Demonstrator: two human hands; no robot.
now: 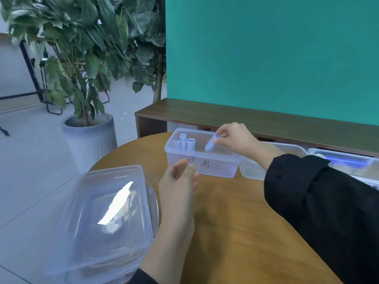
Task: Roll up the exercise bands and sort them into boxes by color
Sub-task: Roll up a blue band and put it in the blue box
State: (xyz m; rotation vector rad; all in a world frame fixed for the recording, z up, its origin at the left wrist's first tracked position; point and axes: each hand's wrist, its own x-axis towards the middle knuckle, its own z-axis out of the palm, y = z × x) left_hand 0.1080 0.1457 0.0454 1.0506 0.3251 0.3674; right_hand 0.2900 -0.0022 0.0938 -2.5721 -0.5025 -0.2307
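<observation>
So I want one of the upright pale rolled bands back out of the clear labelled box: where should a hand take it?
Judging by its pose, pinch the open top end of the upright pale rolled band, coming straight down from above. It stands on end in the far left corner of the clear labelled plastic box, walls and neighbouring rolls crowding its sides.

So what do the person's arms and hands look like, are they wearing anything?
Both hands are bare: no gloves, rings or watch show on the left hand or right hand. The right arm wears a loose black sleeve pushed back above the wrist; a black cuff shows on the left arm.
</observation>
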